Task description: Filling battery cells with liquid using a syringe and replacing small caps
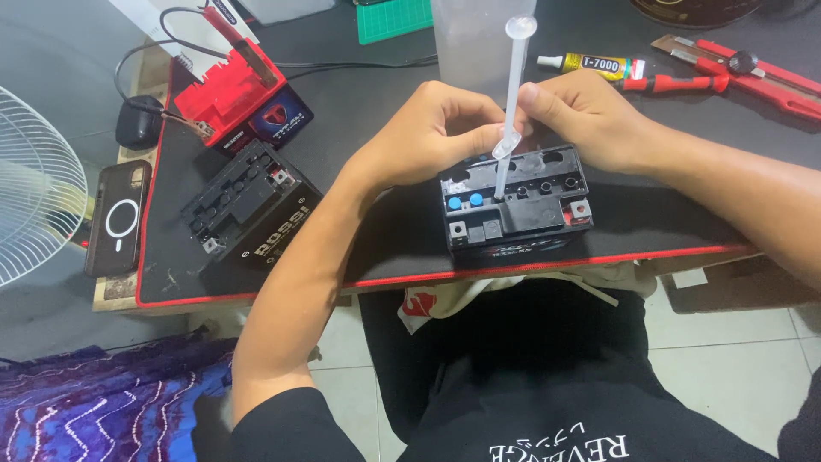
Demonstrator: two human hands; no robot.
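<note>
Left hand [428,133]: closed around the upper rear edge of the small black battery [516,204], by which the casing is steadied; the fingertips are curled just beside the pipette [513,103].
Right hand [590,115]: the stem of the pipette is pinched between thumb and forefingers, roughly at mid-length.
Pipette: a long translucent plastic dropper, held nearly upright with its bulb uppermost; the tip is set into one of the filler holes on top of the battery.
Small black battery: placed near the front edge of the bench [385,248], directly before the person; a row of open filler holes is seen along its top, and two blue caps [464,201] are seated at the left end of that row.
Second black battery [250,205]: laid at an angle to the left, well apart from the hands.
Red-topped battery [235,98]: stood further back on the left, with wires attached.
Phone [118,218]: laid flat at the left margin of the bench, beside a white fan [34,184].
Glue tube [594,64] and red cutter [744,73]: laid behind the right hand.
Clear plastic cup [475,34]: stood behind the hands, partly crossed by the pipette.
</note>
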